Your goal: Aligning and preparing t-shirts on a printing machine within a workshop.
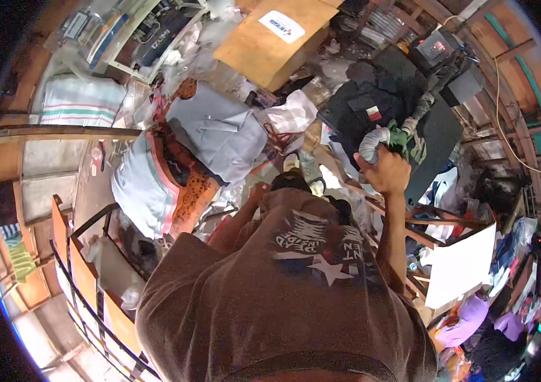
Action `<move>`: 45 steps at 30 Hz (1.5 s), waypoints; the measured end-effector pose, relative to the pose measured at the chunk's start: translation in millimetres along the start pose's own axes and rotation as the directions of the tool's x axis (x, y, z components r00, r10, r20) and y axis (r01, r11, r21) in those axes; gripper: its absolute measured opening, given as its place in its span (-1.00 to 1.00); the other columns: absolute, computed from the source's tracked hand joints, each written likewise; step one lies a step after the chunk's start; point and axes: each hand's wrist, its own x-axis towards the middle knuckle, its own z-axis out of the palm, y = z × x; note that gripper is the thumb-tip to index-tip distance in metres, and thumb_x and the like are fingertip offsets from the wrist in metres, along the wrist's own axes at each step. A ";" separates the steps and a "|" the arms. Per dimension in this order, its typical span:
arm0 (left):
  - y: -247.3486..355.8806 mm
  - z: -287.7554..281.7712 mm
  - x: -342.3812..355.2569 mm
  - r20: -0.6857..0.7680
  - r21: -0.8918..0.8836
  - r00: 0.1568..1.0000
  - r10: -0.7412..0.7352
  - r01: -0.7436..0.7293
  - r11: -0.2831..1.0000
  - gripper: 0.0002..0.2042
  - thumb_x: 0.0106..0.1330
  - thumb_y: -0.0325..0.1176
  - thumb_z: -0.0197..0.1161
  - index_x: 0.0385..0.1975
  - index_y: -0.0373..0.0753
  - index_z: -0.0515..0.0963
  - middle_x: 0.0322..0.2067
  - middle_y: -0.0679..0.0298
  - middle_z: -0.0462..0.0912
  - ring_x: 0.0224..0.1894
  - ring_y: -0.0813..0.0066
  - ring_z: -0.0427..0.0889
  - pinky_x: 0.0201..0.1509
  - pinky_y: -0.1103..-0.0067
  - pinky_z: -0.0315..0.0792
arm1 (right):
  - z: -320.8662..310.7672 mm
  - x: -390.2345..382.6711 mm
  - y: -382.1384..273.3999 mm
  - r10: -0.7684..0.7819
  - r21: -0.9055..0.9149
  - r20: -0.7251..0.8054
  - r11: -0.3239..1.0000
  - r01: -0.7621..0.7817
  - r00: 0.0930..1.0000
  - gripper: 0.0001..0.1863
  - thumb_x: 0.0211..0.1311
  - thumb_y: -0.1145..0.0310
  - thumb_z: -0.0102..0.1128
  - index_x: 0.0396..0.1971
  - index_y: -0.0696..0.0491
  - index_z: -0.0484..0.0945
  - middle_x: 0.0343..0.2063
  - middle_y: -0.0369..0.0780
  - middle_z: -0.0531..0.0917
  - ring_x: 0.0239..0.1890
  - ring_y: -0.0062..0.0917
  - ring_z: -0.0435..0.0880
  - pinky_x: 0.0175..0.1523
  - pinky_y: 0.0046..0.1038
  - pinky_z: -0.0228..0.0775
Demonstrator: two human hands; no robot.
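Note:
My right hand point(386, 170) is closed around a curved grey-wrapped handle point(372, 145), with green cloth point(398, 137) bound beside it. The handle joins a wrapped arm over a broad black plate point(439, 137), which looks like part of a press. Dark folded cloth point(363, 95) with a small red and white patch lies on that plate. Close in front of my body is my left hand point(259, 191), small in view and partly covered by my sleeve. Its fingers look curled; what they hold, if anything, is hidden.
Grey fabric point(219, 124) and a striped white cloth point(140, 184) lie at the left. A cardboard box point(277, 41) stands ahead, among plastic bags. Beyond the plate sits a control box point(436, 48) with a red display. A wooden frame with a white panel point(461, 266) is at my right.

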 end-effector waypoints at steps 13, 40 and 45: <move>-15.5 -42.0 -31.4 0.221 0.322 0.974 0.047 -0.118 0.939 -0.52 0.23 0.17 0.16 -0.29 -0.16 0.70 -0.26 0.01 0.71 -0.21 0.18 0.70 -0.12 0.31 0.52 | -2.1 -3.2 7.7 0.022 -0.020 0.016 1.000 -0.022 1.000 -0.36 0.04 -0.31 0.22 -0.42 0.09 0.59 -0.53 0.04 0.68 -0.39 -0.02 0.70 -0.25 -0.04 0.52; 9.4 -47.8 -22.8 0.292 0.000 0.947 -0.132 0.138 0.990 -0.59 0.24 0.06 0.09 -0.49 -0.23 0.53 -0.58 0.06 0.53 -0.48 0.34 0.50 -0.28 0.32 0.43 | 2.4 -7.3 14.1 -0.025 0.033 -0.037 0.999 0.027 0.999 -0.39 0.05 -0.28 0.25 -0.47 0.08 0.55 -0.56 0.00 0.66 -0.41 -0.05 0.68 -0.26 -0.08 0.49; 13.6 -46.4 -28.5 0.285 -0.005 0.949 -0.138 0.145 0.989 -0.60 0.24 0.05 0.09 -0.48 -0.23 0.54 -0.58 0.06 0.53 -0.48 0.33 0.51 -0.29 0.32 0.43 | 3.4 -7.7 15.4 -0.013 0.048 -0.040 0.999 0.015 0.999 -0.39 0.04 -0.28 0.25 -0.48 0.08 0.54 -0.57 -0.01 0.66 -0.40 -0.05 0.68 -0.26 -0.07 0.48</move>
